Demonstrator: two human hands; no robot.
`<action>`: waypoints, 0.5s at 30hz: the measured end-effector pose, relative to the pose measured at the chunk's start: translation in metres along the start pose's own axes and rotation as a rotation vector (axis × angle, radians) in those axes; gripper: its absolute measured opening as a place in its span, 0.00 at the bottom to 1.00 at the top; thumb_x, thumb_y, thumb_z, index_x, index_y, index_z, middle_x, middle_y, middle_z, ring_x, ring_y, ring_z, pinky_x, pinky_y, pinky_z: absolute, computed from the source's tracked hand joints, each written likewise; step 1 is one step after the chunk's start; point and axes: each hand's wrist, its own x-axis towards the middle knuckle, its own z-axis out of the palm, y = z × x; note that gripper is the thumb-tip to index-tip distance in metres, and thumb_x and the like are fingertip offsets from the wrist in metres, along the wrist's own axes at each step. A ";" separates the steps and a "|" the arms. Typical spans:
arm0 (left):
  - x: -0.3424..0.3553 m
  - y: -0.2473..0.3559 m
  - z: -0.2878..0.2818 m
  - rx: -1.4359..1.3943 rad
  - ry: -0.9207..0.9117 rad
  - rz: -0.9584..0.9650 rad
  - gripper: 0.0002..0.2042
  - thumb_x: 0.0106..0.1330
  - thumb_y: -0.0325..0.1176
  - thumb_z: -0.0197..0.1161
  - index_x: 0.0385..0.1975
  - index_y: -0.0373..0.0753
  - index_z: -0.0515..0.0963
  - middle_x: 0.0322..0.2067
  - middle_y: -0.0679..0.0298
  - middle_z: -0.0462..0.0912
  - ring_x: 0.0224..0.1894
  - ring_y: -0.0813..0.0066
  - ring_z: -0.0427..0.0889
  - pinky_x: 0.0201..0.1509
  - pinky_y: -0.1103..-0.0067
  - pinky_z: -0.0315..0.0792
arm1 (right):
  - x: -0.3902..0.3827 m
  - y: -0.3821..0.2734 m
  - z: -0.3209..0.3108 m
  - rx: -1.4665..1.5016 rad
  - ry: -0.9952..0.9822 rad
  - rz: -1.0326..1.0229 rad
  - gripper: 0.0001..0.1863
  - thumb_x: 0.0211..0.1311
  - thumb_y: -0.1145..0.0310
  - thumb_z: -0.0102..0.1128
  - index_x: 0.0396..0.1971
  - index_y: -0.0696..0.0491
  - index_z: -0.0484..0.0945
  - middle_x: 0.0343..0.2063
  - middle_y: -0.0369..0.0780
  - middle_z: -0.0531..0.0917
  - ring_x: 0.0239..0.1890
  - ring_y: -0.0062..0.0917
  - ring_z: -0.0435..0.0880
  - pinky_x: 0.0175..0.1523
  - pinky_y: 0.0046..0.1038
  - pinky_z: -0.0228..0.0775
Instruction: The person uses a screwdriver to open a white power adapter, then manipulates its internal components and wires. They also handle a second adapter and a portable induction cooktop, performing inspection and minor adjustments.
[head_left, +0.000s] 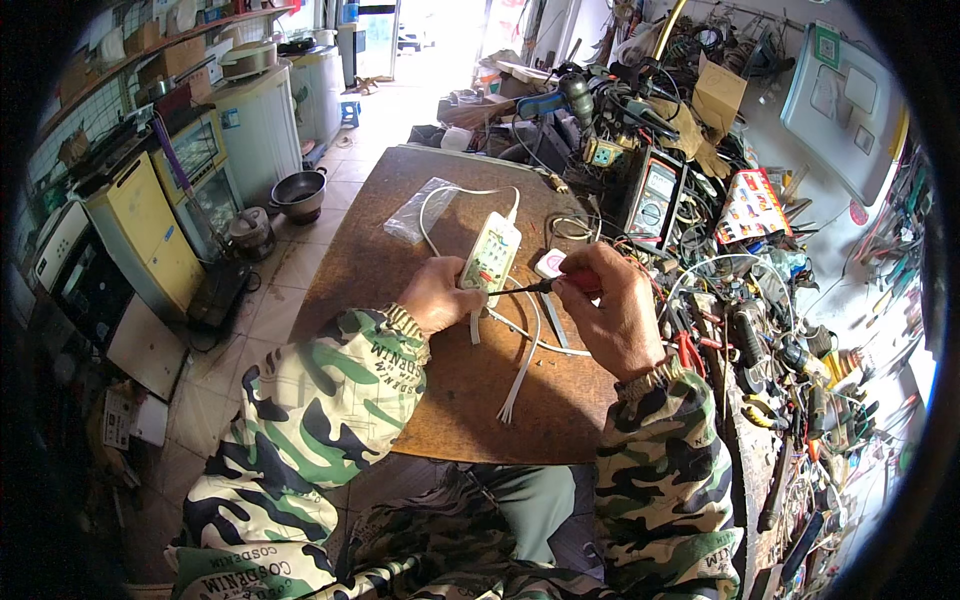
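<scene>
My left hand is closed round the near end of a white power strip, which stands tilted above the brown table. My right hand grips a red-handled screwdriver. Its dark shaft points left, with the tip at the strip's near end by my left thumb; whether it touches a screw is too small to tell. A white cable with bare split ends trails toward me. Just beyond my right fingers lies a small white-and-pink piece.
A clear plastic bag lies on the table's left. Along the right, a multimeter stands amid tangled cables, with red-handled pliers and many tools heaped nearer me. A dark pot sits on the floor at left, by the cabinets.
</scene>
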 end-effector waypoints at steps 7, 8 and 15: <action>0.001 0.001 0.004 0.216 0.040 0.021 0.14 0.56 0.34 0.67 0.38 0.30 0.82 0.29 0.52 0.86 0.32 0.64 0.86 0.39 0.69 0.78 | -0.017 0.006 0.002 0.151 0.165 0.007 0.07 0.58 0.78 0.67 0.36 0.60 0.79 0.30 0.43 0.83 0.32 0.27 0.86 0.38 0.26 0.78; -0.001 0.005 0.004 0.227 0.044 0.024 0.15 0.56 0.35 0.67 0.38 0.30 0.82 0.29 0.51 0.86 0.33 0.63 0.87 0.39 0.69 0.78 | -0.018 0.007 0.004 0.149 0.161 -0.014 0.07 0.58 0.78 0.67 0.36 0.60 0.78 0.30 0.43 0.83 0.32 0.27 0.86 0.38 0.26 0.78; -0.001 0.005 0.005 0.217 0.035 -0.027 0.16 0.56 0.35 0.68 0.39 0.30 0.81 0.32 0.49 0.86 0.37 0.61 0.87 0.43 0.68 0.77 | -0.019 0.009 0.011 0.216 0.163 -0.024 0.07 0.59 0.78 0.67 0.36 0.60 0.78 0.31 0.43 0.82 0.33 0.27 0.86 0.39 0.26 0.77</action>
